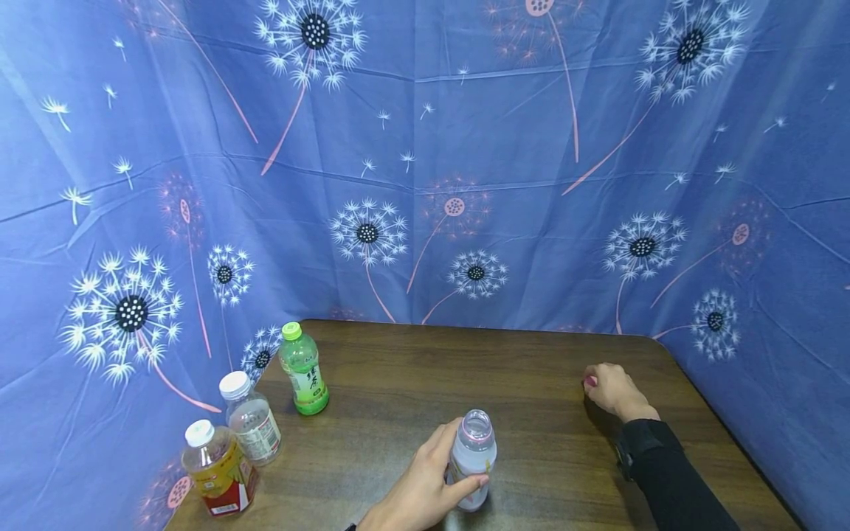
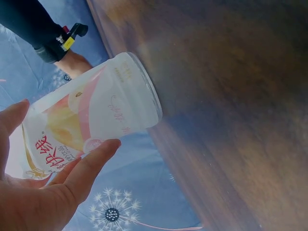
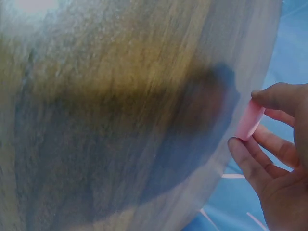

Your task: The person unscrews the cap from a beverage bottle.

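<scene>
My left hand [image 1: 425,476] grips a pale plastic drink bottle [image 1: 474,464] near the front middle of the table, its neck uncapped with a pinkish ring. In the left wrist view the bottle [image 2: 98,108] shows a white label with red characters and a yellow fruit picture, held between thumb and fingers. Off to the right, my right hand [image 1: 616,391] pinches a pink bottle cap [image 3: 250,120] by its edges, close over the table's right part. Only a small bit of the cap [image 1: 590,381] shows past the fingers in the head view.
Along the table's left side stand a green tea bottle [image 1: 307,376], a clear bottle with a white cap [image 1: 255,428] and an amber drink bottle [image 1: 219,472]. The wooden table [image 1: 425,369] is backed by a blue dandelion-print cloth [image 1: 425,133], which also runs along both sides.
</scene>
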{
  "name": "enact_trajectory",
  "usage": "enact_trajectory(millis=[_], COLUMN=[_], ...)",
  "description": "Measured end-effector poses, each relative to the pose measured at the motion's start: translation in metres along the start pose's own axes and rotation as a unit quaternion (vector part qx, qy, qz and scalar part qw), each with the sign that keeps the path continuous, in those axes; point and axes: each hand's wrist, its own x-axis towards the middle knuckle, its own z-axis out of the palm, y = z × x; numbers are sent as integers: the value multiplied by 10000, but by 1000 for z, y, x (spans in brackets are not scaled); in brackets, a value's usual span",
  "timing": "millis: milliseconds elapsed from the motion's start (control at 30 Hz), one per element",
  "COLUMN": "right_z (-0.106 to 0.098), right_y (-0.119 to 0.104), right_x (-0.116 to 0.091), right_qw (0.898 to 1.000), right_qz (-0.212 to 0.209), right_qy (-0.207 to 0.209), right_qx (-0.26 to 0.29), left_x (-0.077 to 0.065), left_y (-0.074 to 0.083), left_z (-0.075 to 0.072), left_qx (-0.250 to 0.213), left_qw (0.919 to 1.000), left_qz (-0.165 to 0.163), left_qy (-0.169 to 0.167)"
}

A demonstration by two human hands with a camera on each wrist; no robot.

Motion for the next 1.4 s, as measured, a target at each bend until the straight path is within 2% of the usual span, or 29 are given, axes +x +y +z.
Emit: enact_trajectory(millis=[100, 300, 500, 733, 900, 1267, 1400], right_z=[-2, -8, -25, -47, -65, -105, -116], right_y=[-2, -10, -28, -63, -94, -167, -193], right_x=[-2, -6, -9, -16, -27, -57, -71], right_qw=[9999, 9973, 9887, 9584, 9360, 9034, 8952], right_qz=[2, -199, -659, -1392, -1863, -2810, -3146], right_qy=[141, 700, 1330, 2482, 2986, 3239, 3154], right_qx=[9, -59, -190, -214, -86, -13, 75], left_x=[0, -1, -1, 0, 0, -1, 0], left_y=[-1, -2, -3, -4, -4, -1, 0], left_z=[0, 0, 0, 0, -1, 0, 0], left_qx=[-23, 0, -56, -144, -151, -108, -126], left_qw=[10000, 9999, 9998, 9999, 9999, 9999, 9999], left_qz=[-16, 131, 155, 14, -61, -28, -33], left_qy=[4, 113, 102, 33, -22, 60, 36])
